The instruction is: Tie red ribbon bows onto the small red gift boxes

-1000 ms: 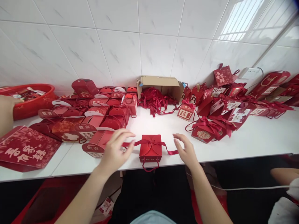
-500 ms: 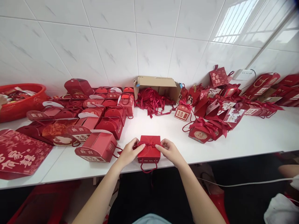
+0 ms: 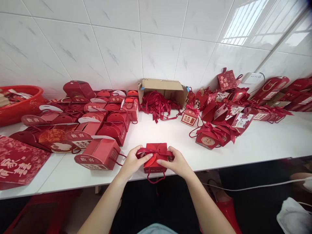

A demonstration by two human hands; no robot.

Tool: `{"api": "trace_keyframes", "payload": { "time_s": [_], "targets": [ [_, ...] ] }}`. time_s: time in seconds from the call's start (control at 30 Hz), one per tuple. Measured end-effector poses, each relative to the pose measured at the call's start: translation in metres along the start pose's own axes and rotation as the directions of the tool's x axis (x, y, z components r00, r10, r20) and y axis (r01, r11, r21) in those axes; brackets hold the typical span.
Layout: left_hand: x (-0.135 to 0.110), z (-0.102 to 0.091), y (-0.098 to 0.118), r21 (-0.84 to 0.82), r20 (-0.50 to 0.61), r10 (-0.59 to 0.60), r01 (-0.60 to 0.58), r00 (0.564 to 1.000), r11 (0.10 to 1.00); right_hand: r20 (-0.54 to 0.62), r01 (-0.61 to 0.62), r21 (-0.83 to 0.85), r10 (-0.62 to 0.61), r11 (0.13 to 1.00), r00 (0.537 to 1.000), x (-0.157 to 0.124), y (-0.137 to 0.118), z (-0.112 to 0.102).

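"Where is the red box (image 3: 150, 164) sitting?"

"On the worktop (image 3: 156, 133), near edge; left hand (image 3: 134, 161) and right hand (image 3: 179, 162) are pinching its ribbon (image 3: 162, 153)."

"How is it likely handling?"

"Light, stiff, crushable card; silky ribbon. I'm favouring its side walls."

"Around it?"

"White tiles (image 3: 161, 52) are rising behind; other boxes (image 3: 96, 151) are crowding both sides."

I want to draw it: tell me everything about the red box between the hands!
The red box looks like cardboard, squarish, with curved flaps on top and a cord loop hanging in front. It sits flat on the table, near its front edge. A ribbon crosses its top, held either side by the left grip and right grip.
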State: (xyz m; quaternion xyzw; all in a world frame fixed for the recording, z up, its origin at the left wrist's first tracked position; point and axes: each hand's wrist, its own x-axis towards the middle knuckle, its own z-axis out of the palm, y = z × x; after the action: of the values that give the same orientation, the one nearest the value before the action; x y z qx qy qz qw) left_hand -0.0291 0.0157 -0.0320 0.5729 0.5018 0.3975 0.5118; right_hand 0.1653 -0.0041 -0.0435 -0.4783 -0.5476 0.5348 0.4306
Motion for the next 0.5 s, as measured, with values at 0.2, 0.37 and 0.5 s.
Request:
{"api": "trace_keyframes", "payload": {
  "time_s": [0.2,0.37,0.5],
  "targets": [
    [-0.001,0.003,-0.001,-0.017,-0.023,0.012,-0.012,1.000,1.000,-0.126,0.040,-0.159,-0.060,0.986,0.990,0.000,0.007,0.009],
    [0.000,0.003,-0.007,-0.003,-0.030,0.005,-0.005,1.000,1.000,-0.155,0.036,-0.211,-0.070,0.977,0.985,-0.001,0.008,0.009],
    [0.001,0.003,-0.013,-0.037,-0.059,-0.012,0.010,0.998,0.999,-0.116,0.060,-0.158,-0.079,0.986,0.990,-0.003,0.007,0.008]
  ]
}}
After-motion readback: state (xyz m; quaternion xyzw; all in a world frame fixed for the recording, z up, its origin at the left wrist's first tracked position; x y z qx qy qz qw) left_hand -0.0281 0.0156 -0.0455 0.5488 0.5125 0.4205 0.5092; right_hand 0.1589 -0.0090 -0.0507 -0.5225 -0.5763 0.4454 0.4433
